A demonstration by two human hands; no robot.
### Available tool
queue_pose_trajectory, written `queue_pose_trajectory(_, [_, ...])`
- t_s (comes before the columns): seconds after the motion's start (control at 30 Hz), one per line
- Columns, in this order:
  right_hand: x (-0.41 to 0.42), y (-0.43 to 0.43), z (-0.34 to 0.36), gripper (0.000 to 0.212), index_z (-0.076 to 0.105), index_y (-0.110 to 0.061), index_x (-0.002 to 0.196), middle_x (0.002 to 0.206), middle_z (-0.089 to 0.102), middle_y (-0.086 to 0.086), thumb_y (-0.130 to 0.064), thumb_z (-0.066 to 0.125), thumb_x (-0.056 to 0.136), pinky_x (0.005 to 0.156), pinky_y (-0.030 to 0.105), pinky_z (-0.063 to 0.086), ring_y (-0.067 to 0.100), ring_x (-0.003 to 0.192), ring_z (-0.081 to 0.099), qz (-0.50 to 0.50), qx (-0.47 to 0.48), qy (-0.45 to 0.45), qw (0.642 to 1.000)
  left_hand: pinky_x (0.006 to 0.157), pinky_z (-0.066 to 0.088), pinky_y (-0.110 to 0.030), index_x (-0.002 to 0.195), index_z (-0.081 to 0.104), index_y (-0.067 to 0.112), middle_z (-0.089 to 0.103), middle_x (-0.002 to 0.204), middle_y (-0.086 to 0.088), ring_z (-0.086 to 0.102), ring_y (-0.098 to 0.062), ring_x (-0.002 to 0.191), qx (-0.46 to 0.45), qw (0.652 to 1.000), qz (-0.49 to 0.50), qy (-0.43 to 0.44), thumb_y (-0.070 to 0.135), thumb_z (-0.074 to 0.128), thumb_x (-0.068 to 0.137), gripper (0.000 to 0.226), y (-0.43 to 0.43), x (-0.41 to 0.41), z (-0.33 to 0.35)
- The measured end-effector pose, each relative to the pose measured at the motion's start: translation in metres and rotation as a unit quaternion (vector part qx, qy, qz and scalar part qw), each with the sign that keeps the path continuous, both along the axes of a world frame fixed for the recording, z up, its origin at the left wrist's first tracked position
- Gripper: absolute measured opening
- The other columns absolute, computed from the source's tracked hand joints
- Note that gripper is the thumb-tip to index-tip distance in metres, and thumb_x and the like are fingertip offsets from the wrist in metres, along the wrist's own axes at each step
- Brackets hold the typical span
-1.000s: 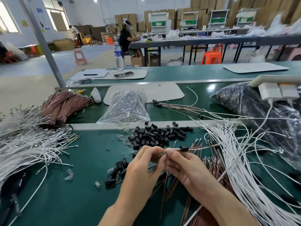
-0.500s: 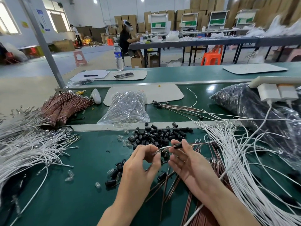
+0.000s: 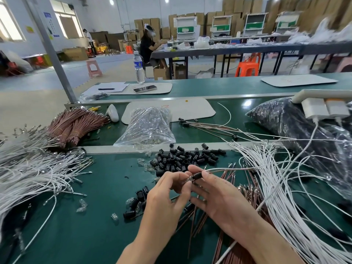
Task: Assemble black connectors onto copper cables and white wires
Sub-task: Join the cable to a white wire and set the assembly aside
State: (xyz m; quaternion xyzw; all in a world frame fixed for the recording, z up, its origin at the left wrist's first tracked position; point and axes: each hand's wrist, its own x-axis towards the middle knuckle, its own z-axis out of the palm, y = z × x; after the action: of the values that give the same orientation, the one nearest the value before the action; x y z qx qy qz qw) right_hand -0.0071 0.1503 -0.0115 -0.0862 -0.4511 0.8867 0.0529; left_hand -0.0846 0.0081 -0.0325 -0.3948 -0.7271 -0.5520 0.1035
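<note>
Right grip (image 3: pixel 219 199) pinches connector (image 3: pixel 198 175), bag (image 3: pixel 150 122) holds parts (image 3: pixel 142 144)

Factory assembly hall: long green workbenches (image 3: pixel 219 88), stacked cardboard boxes (image 3: pixel 240 6)

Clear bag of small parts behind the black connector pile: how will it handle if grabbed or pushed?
The clear bag probably goes floppy and sags when lifted: its crinkled film slumps in a mound. The small parts inside look loose, so they would likely shift. The glossy film may be slippery to grip.
</note>
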Motion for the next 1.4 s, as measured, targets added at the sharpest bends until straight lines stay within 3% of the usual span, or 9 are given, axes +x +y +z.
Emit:
queue_pose_trajectory(0.27, [-0.001, -0.002, -0.003, 0.04, 0.07, -0.015, 0.127, 0.13, 0.067, 0.019, -0.035, 0.062, 0.093, 0.086, 0.036, 0.056, 0.022, 0.108, 0.067, 0.036, -0.005, 0.012, 0.999, 0.079, 0.047, -0.01, 0.104, 0.062, 0.04, 0.067, 0.096, 0.018, 0.067, -0.006, 0.092, -0.007, 1.0, 0.0, 0.005, 0.03, 0.065, 0.093, 0.015, -0.002, 0.0, -0.001])
queue_pose_trajectory(0.57, [-0.002, -0.001, -0.009, 0.043, 0.07, -0.022, 0.129, 0.109, 0.071, 0.006, -0.04, 0.061, 0.091, 0.078, 0.033, 0.057, 0.016, 0.095, 0.068, 0.069, -0.001, -0.013, 0.998, 0.078, 0.049, -0.01, 0.1, 0.067, 0.035, 0.071, 0.099, 0.021, 0.069, -0.004, 0.094, 0.016, 0.999, -0.011, -0.047, 0.006, 0.072, 0.09, 0.031, -0.003, -0.002, -0.002])
queue_pose_trajectory(0.7, [-0.003, -0.004, -0.007, 0.033, 0.075, -0.018, 0.119, 0.108, 0.074, 0.008, -0.036, 0.072, 0.092, 0.074, 0.031, 0.059, 0.018, 0.094, 0.071, -0.007, 0.016, -0.008, 1.0, 0.08, 0.054, -0.019, 0.106, 0.07, 0.03, 0.07, 0.1, 0.017, 0.07, -0.009, 0.096, 0.013, 0.999, -0.009, -0.029, 0.017, 0.069, 0.091, 0.02, -0.003, -0.004, -0.001])
queue_pose_trajectory(0.83, [-0.003, -0.004, -0.008, 0.026, 0.081, -0.02, 0.098, 0.088, 0.074, 0.004, -0.024, 0.08, 0.072, 0.064, 0.026, 0.059, 0.015, 0.079, 0.073, -0.113, 0.023, -0.011, 0.993, 0.08, 0.05, -0.015, 0.111, 0.061, 0.038, 0.066, 0.1, 0.02, 0.066, -0.006, 0.095, -0.027, 1.0, -0.004, -0.01, 0.037, 0.065, 0.095, 0.017, -0.002, -0.002, -0.001])
queue_pose_trajectory(0.9, [-0.003, -0.007, -0.008, 0.026, 0.08, -0.021, 0.094, 0.092, 0.077, 0.007, -0.027, 0.082, 0.069, 0.066, 0.028, 0.06, 0.02, 0.084, 0.075, -0.125, 0.052, -0.002, 0.991, 0.081, 0.046, -0.01, 0.116, 0.054, 0.048, 0.063, 0.104, 0.023, 0.063, -0.002, 0.098, -0.057, 0.998, -0.009, -0.006, 0.047, 0.061, 0.095, 0.022, -0.002, 0.001, 0.0])
queue_pose_trajectory(0.97, [-0.003, -0.01, -0.008, 0.024, 0.079, -0.02, 0.093, 0.097, 0.077, 0.013, -0.031, 0.08, 0.073, 0.068, 0.028, 0.061, 0.025, 0.087, 0.076, -0.129, 0.085, -0.003, 0.988, 0.078, 0.043, -0.006, 0.113, 0.052, 0.054, 0.062, 0.106, 0.026, 0.062, 0.001, 0.097, -0.071, 0.997, -0.008, 0.005, 0.048, 0.06, 0.095, 0.02, -0.002, 0.002, 0.001])
queue_pose_trajectory(1.03, [-0.002, -0.013, -0.007, 0.019, 0.08, -0.018, 0.093, 0.095, 0.077, 0.015, -0.032, 0.075, 0.08, 0.065, 0.027, 0.06, 0.026, 0.086, 0.076, -0.143, 0.105, -0.018, 0.984, 0.075, 0.043, -0.006, 0.108, 0.057, 0.049, 0.064, 0.104, 0.027, 0.063, 0.001, 0.093, -0.073, 0.997, -0.003, 0.0, 0.047, 0.058, 0.094, 0.014, -0.001, 0.001, 0.001])
queue_pose_trajectory(1.2, [-0.005, -0.017, -0.01, 0.018, 0.072, -0.003, 0.093, 0.087, 0.077, 0.016, -0.019, 0.066, 0.091, 0.064, 0.026, 0.06, 0.03, 0.082, 0.077, -0.186, 0.134, -0.048, 0.972, 0.07, 0.049, -0.015, 0.101, 0.054, 0.042, 0.066, 0.091, 0.022, 0.065, -0.001, 0.084, -0.101, 0.995, 0.016, 0.016, 0.053, 0.051, 0.094, 0.014, 0.0, 0.004, -0.002])
queue_pose_trajectory(1.4, [-0.003, -0.019, -0.008, 0.017, 0.064, 0.005, 0.099, 0.086, 0.076, 0.018, -0.011, 0.057, 0.1, 0.069, 0.026, 0.061, 0.031, 0.085, 0.076, -0.198, 0.118, -0.035, 0.972, 0.063, 0.046, -0.012, 0.102, 0.055, 0.041, 0.065, 0.095, 0.026, 0.065, -0.003, 0.076, -0.093, 0.996, 0.018, -0.009, 0.051, 0.052, 0.095, 0.013, 0.0, 0.003, 0.0])
